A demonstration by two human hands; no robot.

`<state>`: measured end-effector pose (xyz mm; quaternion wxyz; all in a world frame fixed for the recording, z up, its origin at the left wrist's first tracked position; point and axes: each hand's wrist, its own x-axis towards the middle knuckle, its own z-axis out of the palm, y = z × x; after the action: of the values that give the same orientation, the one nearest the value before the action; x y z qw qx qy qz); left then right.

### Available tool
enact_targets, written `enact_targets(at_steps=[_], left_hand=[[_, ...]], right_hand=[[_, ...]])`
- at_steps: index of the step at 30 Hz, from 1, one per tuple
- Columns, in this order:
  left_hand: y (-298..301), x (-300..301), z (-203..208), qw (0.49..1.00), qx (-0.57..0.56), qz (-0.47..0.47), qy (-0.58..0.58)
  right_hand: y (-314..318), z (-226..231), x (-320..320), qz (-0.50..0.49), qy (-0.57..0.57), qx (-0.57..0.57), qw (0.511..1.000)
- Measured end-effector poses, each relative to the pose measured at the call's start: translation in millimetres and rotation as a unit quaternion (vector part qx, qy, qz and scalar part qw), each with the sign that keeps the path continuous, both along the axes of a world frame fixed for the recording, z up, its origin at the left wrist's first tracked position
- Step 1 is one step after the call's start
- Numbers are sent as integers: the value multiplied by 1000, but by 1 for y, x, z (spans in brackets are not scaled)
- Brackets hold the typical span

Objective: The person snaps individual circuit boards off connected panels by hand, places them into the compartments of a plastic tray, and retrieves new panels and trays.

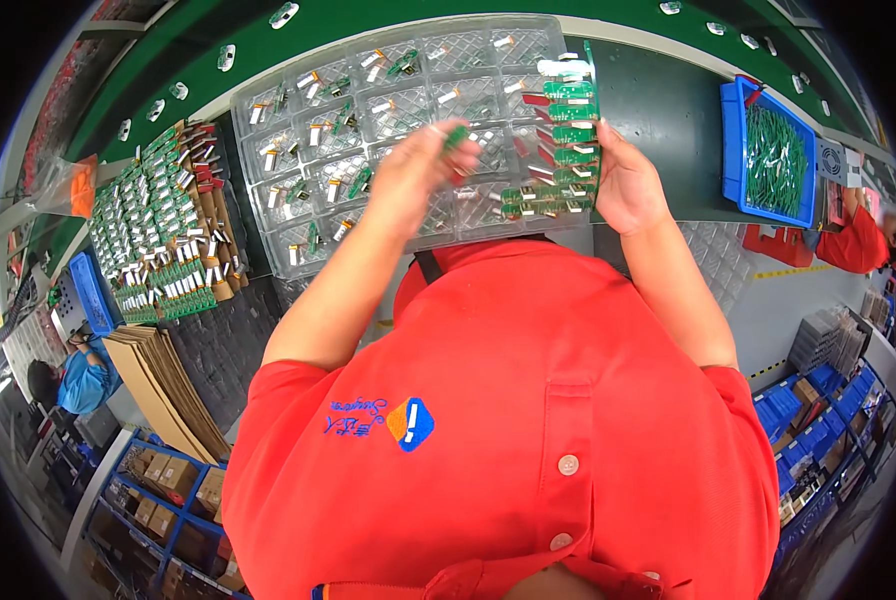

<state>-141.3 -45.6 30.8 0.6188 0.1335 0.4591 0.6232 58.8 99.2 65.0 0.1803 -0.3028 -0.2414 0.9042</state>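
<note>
My right hand [630,185] grips the right edge of a strip of joined green circuit boards [573,135], with white connectors and dark red tabs along it. The strip stands over the right end of a clear plastic compartment tray [271,235]. My left hand [418,175], smeared by motion, is above the middle of that tray. Between its fingertips shows a small green circuit board [456,138] with something red below it. Many tray compartments hold small green boards with white and orange parts; my left hand and forearm hide some of them.
Panels of green boards [158,220] lie on cardboard at the left. A blue bin [733,150] of thin green strips stands on the right. Cardboard sheets [163,390] lean at lower left. Co-workers in blue [88,380] and red [853,245] sit at either side.
</note>
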Motion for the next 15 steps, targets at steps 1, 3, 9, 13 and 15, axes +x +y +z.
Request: enact_targets(at_steps=[1, 3, 9, 13, 15], left_hand=[[2, -10, -3, 993, 16, 34, 113], [7, -28, -10, 971, 33, 71, 228], [16, -45, -41, 557, 29, -61, 828], [0, -7, -7, 749, 96, -127, 643], [-12, 24, 21, 872, 54, -205, 442]], right_hand=[[0, 0, 1, -1, 1, 1, 1000], [-1, 1, 0, -18, -28, 0, 999], [-11, -1, -6, -8, -16, -5, 1000], [-12, -1, -10, -21, -26, 6, 999], [-16, 0, -11, -14, -26, 15, 999]])
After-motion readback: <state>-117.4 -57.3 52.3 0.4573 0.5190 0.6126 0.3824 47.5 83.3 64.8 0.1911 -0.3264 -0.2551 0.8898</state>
